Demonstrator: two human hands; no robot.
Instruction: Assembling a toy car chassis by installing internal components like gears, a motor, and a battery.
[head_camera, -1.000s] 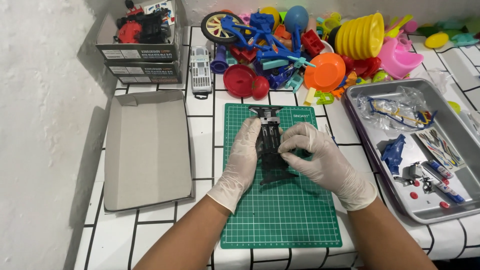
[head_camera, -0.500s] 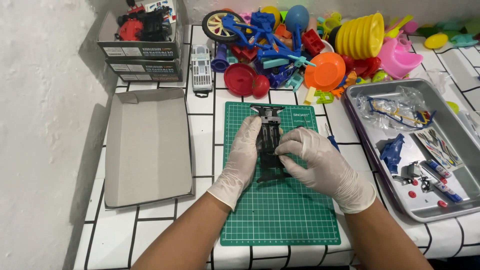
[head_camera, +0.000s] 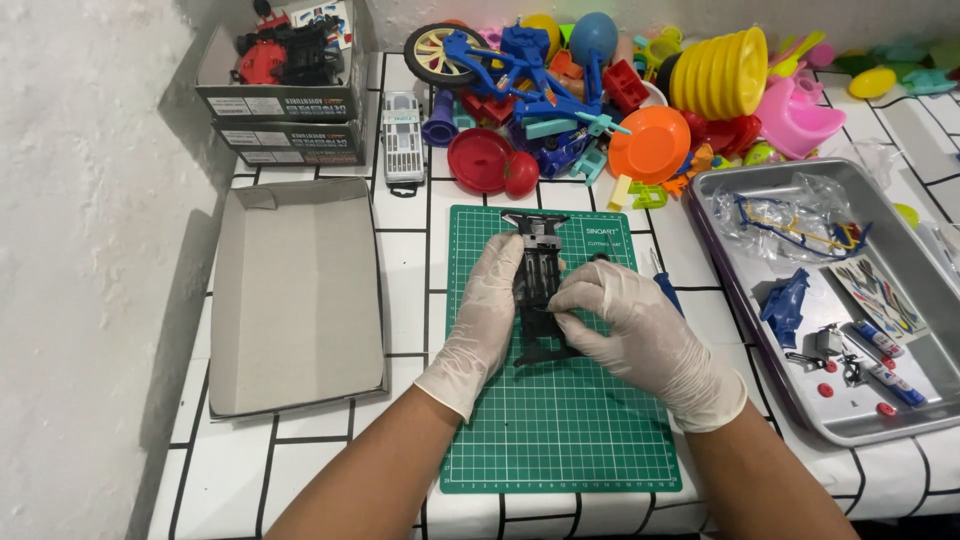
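Gripping a black toy car chassis (head_camera: 540, 290) from both sides, the two gloved hands work over the green cutting mat (head_camera: 560, 420). The left hand (head_camera: 487, 320) lies along the chassis's left edge, fingers curled against its side. The right hand (head_camera: 635, 330) covers the right side, thumb and fingertips pinching the chassis near its middle. The chassis lies lengthwise on the far half of the mat, its bumper end pointing away.

Compared with the earlier frames, the right hand has shifted slightly nearer along the chassis; the left hand and the chassis hold the same position.

A blue-handled screwdriver (head_camera: 664, 288) lies just beside the mat's right edge, partly hidden by the right hand. To the right, a metal tray (head_camera: 780, 400) holds a clear bag of parts (head_camera: 790, 220), a blue plastic part (head_camera: 783, 308) and small red pieces. To the left sits an open grey cardboard box lid (head_camera: 295, 300). At the far side of the white tiled tabletop (head_camera: 400, 330) is a heap of coloured plastic toys (head_camera: 620, 100), with stacked boxes (head_camera: 285, 110) at the far left.
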